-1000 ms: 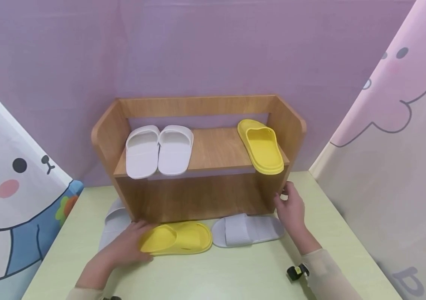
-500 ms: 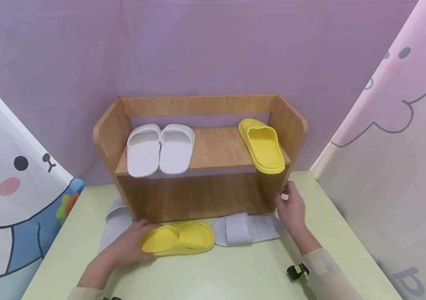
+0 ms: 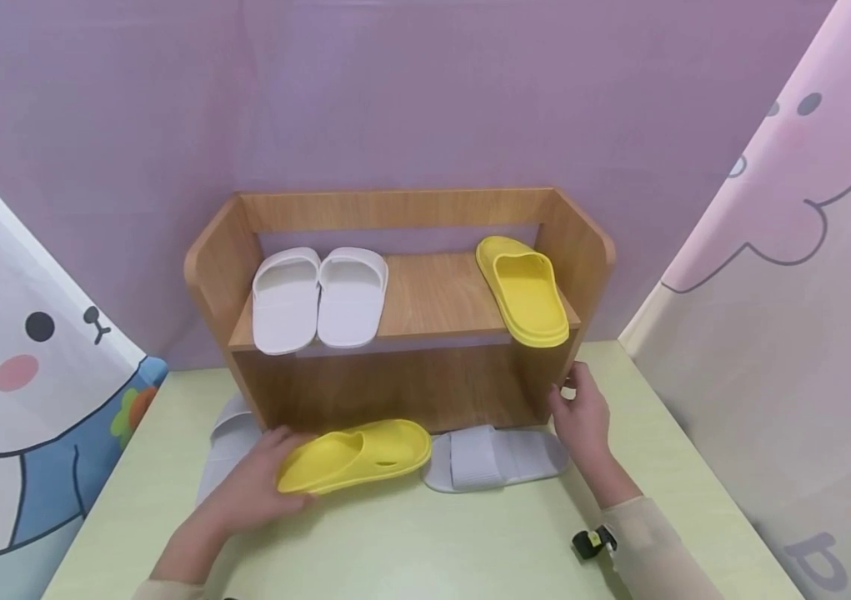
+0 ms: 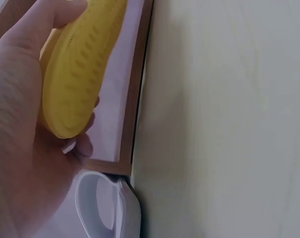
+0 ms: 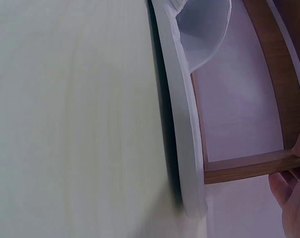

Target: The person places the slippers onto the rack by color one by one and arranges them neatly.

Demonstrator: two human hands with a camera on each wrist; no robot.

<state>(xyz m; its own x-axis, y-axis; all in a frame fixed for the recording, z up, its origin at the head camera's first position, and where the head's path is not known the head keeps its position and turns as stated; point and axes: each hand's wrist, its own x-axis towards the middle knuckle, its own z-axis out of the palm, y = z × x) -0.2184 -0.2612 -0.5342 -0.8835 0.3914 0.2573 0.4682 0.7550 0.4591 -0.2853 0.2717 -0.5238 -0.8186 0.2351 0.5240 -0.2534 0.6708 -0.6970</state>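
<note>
My left hand (image 3: 256,487) grips the heel end of a yellow slipper (image 3: 387,446), raised off the table with its toe pointing right. In the left wrist view the slipper's textured sole (image 4: 80,74) faces the camera, with the thumb on one side and fingers on the other. My right hand (image 3: 583,421) pinches the front edge of the right side panel of a wooden shoe rack (image 3: 410,387). The right wrist view has thumb and fingers (image 5: 281,188) on either side of that panel (image 5: 254,167).
A grey slipper (image 3: 473,458) lies sideways before the rack; another grey one (image 3: 226,450) is partly hidden at its left. Two white slippers (image 3: 353,304) and one yellow slipper (image 3: 526,296) stand on the upper shelf (image 3: 425,292). A purple cloth (image 3: 425,100) hangs behind.
The yellow slipper in my left hand has risen from the table and tilted, its toe end higher. My right hand stays on the rack's side panel.
</note>
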